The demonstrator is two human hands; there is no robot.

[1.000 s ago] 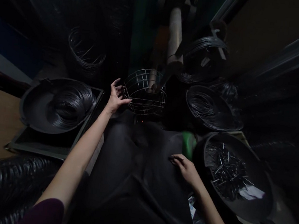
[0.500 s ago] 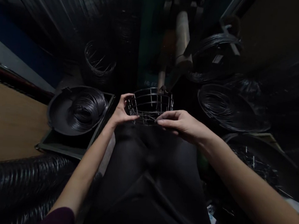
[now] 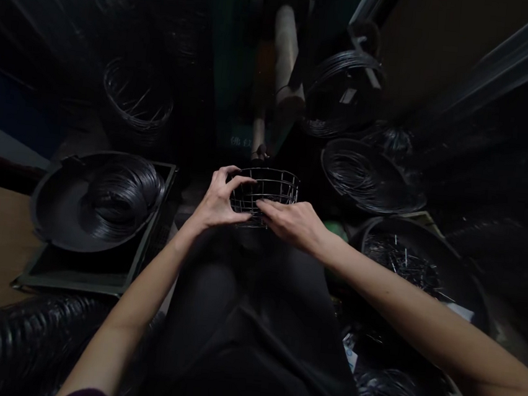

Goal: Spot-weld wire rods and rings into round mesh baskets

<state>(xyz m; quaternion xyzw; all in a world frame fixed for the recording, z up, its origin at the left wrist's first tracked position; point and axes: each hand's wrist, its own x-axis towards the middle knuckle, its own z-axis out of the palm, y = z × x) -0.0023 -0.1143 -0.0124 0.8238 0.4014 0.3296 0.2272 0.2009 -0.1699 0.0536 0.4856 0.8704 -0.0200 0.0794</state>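
Observation:
A round wire basket (image 3: 271, 189) of thin metal rods sits just beyond my knees, below the machine. My left hand (image 3: 219, 201) grips its left side, thumb low on the near side and fingers curled over the upper rings. On the near right side my right hand (image 3: 290, 220) is closed, its fingertips pressed together against the basket's lower wires. Whether it pinches a loose wire there or the basket itself is hidden by the fingers.
Ahead stands a machine with a pale cylindrical arm (image 3: 286, 47). To the left a dark pan (image 3: 60, 203) holds coiled wire. Wire coils (image 3: 351, 169) lie in a pan at right, with a basin (image 3: 465, 292) of short rods nearer. Stacked wire rings (image 3: 11, 342) fill the lower left.
The basket has come away from the machine's tip, slightly nearer to me. My left fingers now reach further over it, and my right hand has moved in against its near side. The view has turned right.

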